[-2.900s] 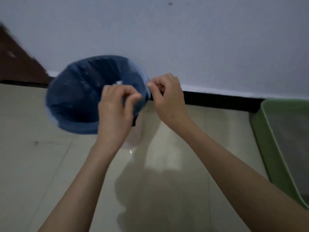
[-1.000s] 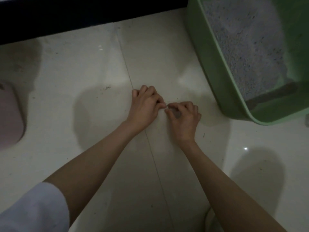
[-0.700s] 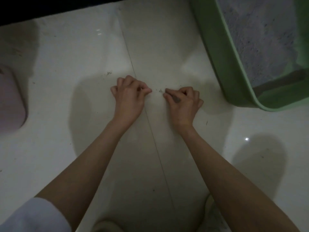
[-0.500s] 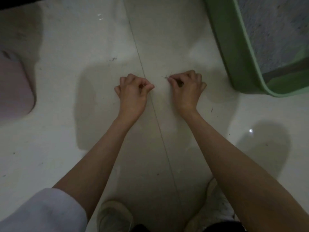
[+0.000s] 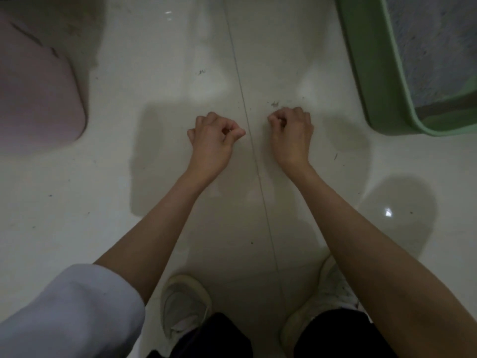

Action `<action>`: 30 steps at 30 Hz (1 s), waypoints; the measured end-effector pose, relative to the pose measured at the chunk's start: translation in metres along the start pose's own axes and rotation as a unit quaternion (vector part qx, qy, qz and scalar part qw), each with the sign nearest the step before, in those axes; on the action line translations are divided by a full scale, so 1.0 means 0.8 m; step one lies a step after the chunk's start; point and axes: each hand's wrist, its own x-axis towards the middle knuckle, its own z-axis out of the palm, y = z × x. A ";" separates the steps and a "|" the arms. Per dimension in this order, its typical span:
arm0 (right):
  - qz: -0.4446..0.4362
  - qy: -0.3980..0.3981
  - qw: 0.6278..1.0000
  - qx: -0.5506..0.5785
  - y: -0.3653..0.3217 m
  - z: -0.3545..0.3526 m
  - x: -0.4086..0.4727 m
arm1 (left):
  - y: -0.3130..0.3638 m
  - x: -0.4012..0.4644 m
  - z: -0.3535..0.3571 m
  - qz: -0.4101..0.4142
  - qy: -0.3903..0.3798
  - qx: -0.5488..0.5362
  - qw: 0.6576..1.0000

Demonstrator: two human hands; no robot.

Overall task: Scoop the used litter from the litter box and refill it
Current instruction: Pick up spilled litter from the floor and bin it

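Your floor (image 5: 154, 177) takes up most of the view: pale glossy tile with one grout line running between your arms. A second ago your two hands were touching, pinching at the same spot on that line; now they've pulled apart to either side of it and the view has dropped, so your shoes show at the bottom edge. My guess is you're done picking up stray bits and the actual scooping hasn't started.

The litter box (image 5: 366, 81) sits at the top right corner of the floor, green plastic with a rounded near corner, filled with grey speckled litter (image 5: 438, 47); no scoop is visible. A pinkish object (image 5: 38, 94) is at the left edge; I can't tell what it is.

Your left hand (image 5: 211, 140) is curled with thumb and fingers pinched together, and your right hand (image 5: 291, 135) is the same. Whether either holds anything is too small to tell. A few dark crumbs (image 5: 275, 104) lie just beyond your right knuckles.
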 end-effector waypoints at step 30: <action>-0.310 -0.080 0.917 0.238 -0.410 -0.078 -0.092 | 0.007 -0.115 -0.393 0.045 0.406 0.094 0.908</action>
